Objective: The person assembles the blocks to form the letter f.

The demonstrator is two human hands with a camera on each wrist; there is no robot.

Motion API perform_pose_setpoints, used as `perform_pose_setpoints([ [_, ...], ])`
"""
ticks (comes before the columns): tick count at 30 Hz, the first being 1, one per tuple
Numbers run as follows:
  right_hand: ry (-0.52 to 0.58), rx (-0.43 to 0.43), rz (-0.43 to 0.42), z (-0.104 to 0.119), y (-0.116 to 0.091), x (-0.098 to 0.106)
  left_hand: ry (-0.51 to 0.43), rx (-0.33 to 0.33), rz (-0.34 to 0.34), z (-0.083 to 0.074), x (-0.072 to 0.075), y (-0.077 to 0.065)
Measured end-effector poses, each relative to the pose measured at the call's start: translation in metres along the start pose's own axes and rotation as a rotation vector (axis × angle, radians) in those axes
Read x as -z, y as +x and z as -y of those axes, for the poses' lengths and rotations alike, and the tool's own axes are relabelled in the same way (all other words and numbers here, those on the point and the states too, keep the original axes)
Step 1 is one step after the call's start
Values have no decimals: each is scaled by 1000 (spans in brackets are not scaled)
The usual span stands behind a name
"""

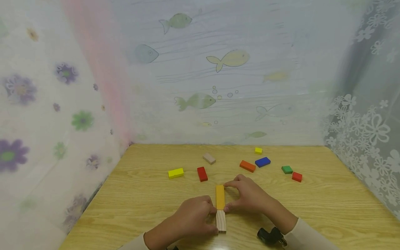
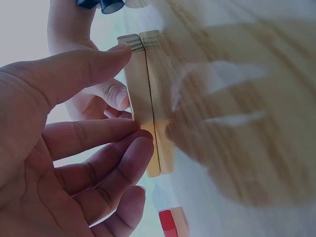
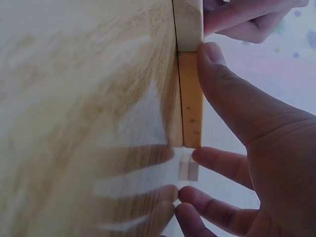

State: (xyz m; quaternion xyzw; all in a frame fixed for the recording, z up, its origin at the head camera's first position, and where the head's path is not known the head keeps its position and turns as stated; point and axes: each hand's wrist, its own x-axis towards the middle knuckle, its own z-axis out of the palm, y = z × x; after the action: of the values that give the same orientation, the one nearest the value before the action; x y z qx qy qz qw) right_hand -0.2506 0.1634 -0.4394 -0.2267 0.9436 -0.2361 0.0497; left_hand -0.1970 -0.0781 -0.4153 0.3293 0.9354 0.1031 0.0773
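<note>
A long yellow block point(image 1: 220, 197) and a natural wooden block point(image 1: 221, 221) lie end to end on the wooden table point(image 1: 140, 194), near its front edge. My left hand point(image 1: 215, 218) pinches the wooden block point(image 2: 137, 84) between thumb and curled fingers, close to the joint with the yellow block point(image 2: 152, 158). My right hand point(image 1: 228, 196) holds the yellow block point(image 3: 191, 103) from the right. Its thumb lies along the block's side and its index finger touches the far end. The wooden block point(image 3: 188, 24) butts against it.
Loose blocks lie farther back: yellow point(image 1: 176, 173), red point(image 1: 202, 174), tan point(image 1: 209, 158), small yellow point(image 1: 258, 150), orange point(image 1: 247, 166), blue point(image 1: 262, 161), green point(image 1: 286, 169), red point(image 1: 297, 176). Patterned curtains close the table in on three sides.
</note>
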Motion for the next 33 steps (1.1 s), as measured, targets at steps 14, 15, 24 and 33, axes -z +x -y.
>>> perform_pose_setpoints([
  [14, -5, 0, 2, 4, -2, 2, -1, -1, -11, 1, -1, 0],
  [15, -7, -1, 4, 4, -2, 2, 2, -2, -13, 1, -1, 0],
  [24, -41, 10, 20, 3, -1, 1, 11, -17, -37, 2, -2, 0],
  [33, -36, 7, 23, 5, -3, 2, 0, -14, -23, 3, -2, 0],
])
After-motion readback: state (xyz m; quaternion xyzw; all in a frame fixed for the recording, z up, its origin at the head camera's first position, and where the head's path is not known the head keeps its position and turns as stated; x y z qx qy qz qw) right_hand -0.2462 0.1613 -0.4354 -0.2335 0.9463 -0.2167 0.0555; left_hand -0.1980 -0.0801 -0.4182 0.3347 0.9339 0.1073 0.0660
